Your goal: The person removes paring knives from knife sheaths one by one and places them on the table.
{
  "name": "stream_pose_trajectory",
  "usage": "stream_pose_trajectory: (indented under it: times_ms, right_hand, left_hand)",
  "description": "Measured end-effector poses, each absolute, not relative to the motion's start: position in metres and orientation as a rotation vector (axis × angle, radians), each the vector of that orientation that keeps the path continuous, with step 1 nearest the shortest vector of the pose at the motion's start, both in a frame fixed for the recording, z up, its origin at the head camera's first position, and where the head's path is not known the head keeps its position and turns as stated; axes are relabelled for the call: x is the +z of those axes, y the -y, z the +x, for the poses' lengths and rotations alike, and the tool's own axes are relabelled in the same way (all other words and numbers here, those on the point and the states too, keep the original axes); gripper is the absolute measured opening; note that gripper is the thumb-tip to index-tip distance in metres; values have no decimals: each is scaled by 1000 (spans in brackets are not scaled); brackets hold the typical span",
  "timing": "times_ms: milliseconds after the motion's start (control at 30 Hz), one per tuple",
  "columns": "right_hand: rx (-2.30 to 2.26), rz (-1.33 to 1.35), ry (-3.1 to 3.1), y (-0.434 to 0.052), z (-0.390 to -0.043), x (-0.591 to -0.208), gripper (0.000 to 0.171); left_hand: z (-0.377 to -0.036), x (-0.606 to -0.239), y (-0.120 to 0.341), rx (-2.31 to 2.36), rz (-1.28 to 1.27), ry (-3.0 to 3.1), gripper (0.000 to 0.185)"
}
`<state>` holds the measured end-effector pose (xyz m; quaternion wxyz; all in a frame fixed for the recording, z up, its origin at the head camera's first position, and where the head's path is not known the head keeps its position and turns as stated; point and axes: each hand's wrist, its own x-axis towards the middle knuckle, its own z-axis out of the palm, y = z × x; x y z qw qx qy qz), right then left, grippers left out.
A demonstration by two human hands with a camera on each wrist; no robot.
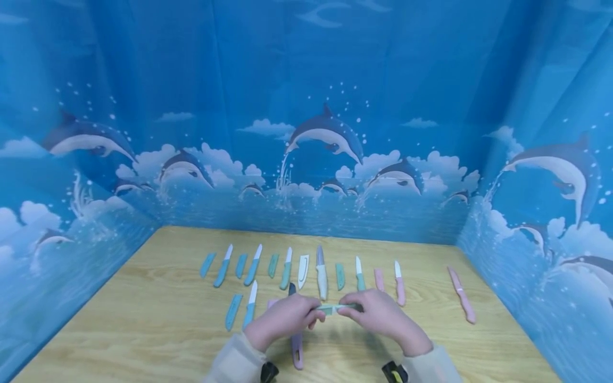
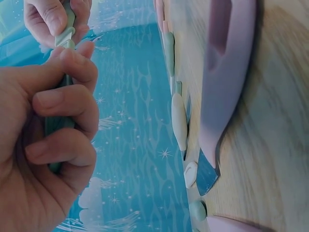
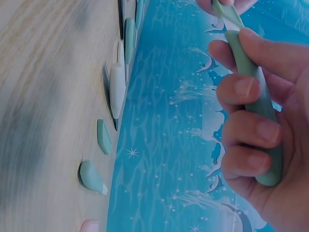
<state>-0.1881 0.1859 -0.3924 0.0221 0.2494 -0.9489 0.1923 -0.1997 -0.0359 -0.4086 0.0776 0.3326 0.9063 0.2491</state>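
Over the front middle of the wooden table (image 1: 143, 330), both hands hold one small green knife (image 1: 337, 308) level between them. My left hand (image 1: 299, 316) curls round its left end, a darker green piece (image 2: 58, 123) in the left wrist view. My right hand (image 1: 369, 313) grips the right end, the pale green handle (image 3: 256, 96), with fingers wrapped round it. The hands almost touch in the middle. Whether the blade is bare or sheathed between them is hidden.
Behind the hands lie rows of several small knives and loose sheaths: blue ones (image 1: 222, 268) at the left, a white-handled knife (image 1: 322, 276) in the middle, pink ones (image 1: 399, 287) at the right. A pink knife (image 1: 297, 346) lies under the hands, another (image 1: 462, 295) far right. Blue dolphin-print walls (image 1: 306, 159) enclose three sides.
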Motion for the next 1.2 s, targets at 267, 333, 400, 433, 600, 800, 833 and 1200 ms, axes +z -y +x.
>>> stream_pose_trajectory:
  times_ms: [267, 333, 400, 433, 600, 800, 833, 1200]
  right_hand:
    - [606, 783, 2938, -188, -189, -392, 22]
    - [612, 775, 2947, -188, -188, -393, 20]
    - [611, 761, 2954, -188, -187, -393, 17]
    - [604, 756, 2952, -188, -187, -393, 16]
    - [598, 731, 2955, -189, -186, -393, 13]
    - [614, 728, 2970, -190, -188, -392, 17]
    - [620, 733, 2970, -190, -189, -392, 17]
    - [618, 782, 2956, -194, -193, -392, 26]
  left_hand:
    - [-197, -407, 37, 759, 953, -2699, 22]
    - [-197, -408, 37, 765, 947, -2694, 21]
    - [-197, -409, 38, 769, 944, -2698, 20]
    - [-197, -409, 38, 773, 940, -2696, 20]
    - [-198, -409, 38, 784, 923, -2702, 18]
    - [-200, -409, 38, 772, 923, -2702, 16]
    - [-200, -410, 38, 777, 925, -2698, 17]
    - [-201, -410, 39, 794, 927, -2690, 22]
